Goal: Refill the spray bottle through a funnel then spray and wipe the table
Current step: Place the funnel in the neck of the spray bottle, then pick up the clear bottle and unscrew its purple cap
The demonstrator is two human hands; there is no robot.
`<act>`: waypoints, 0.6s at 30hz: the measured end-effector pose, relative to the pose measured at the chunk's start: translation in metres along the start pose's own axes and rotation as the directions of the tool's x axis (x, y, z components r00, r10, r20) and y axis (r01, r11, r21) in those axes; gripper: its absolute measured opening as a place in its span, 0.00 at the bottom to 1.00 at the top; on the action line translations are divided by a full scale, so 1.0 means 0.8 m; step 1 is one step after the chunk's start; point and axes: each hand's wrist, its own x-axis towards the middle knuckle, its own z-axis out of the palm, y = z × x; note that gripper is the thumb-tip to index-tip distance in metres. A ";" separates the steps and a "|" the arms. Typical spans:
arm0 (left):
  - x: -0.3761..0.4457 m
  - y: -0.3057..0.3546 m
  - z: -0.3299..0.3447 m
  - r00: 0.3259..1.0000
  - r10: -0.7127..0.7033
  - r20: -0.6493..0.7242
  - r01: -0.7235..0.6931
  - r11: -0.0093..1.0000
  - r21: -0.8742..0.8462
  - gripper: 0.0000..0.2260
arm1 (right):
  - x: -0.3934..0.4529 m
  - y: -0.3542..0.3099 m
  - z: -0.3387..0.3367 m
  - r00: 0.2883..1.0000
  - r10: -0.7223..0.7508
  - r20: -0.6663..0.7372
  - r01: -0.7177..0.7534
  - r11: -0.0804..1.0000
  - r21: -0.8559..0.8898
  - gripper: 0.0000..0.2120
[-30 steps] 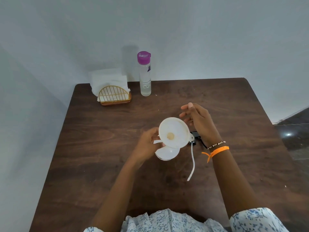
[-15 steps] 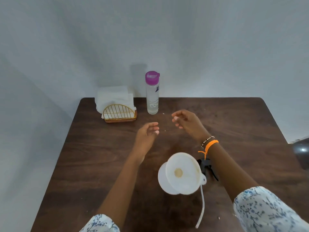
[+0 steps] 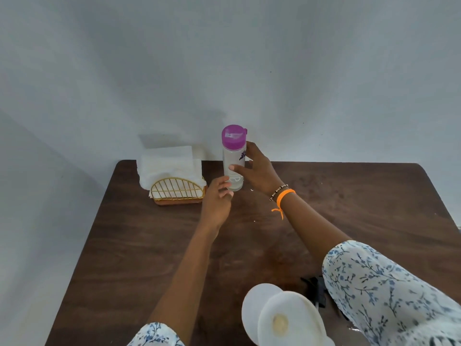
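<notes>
A clear water bottle with a purple cap stands upright at the back of the brown table. My right hand wraps it, thumb on the front and fingers behind. My left hand is open, its fingertips at the bottle's lower left side. At the near edge a white funnel sits in the white spray bottle. The black spray head lies to the right of them, partly hidden by my right sleeve.
A gold wire napkin holder with white napkins stands left of the water bottle, against the grey wall. The table's right edge runs near the frame's right side.
Both hands have left the funnel and reached to the back of the table. My right hand has closed around the water bottle, and the view has tilted up.
</notes>
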 end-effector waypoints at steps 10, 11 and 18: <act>-0.026 0.028 -0.012 0.996 0.091 0.020 -0.091 0.996 -0.016 0.26 | -0.036 -0.046 -0.018 0.993 -0.064 -0.103 0.066 0.998 0.023 0.20; -0.031 0.035 -0.013 0.992 0.121 0.035 -0.120 0.992 -0.030 0.28 | -0.045 -0.060 -0.024 0.989 -0.080 -0.122 0.084 0.996 0.031 0.20; -0.097 0.102 -0.018 0.921 0.379 0.085 -0.376 0.925 -0.048 0.31 | -0.110 -0.165 -0.073 0.922 -0.226 -0.316 0.248 0.968 0.031 0.17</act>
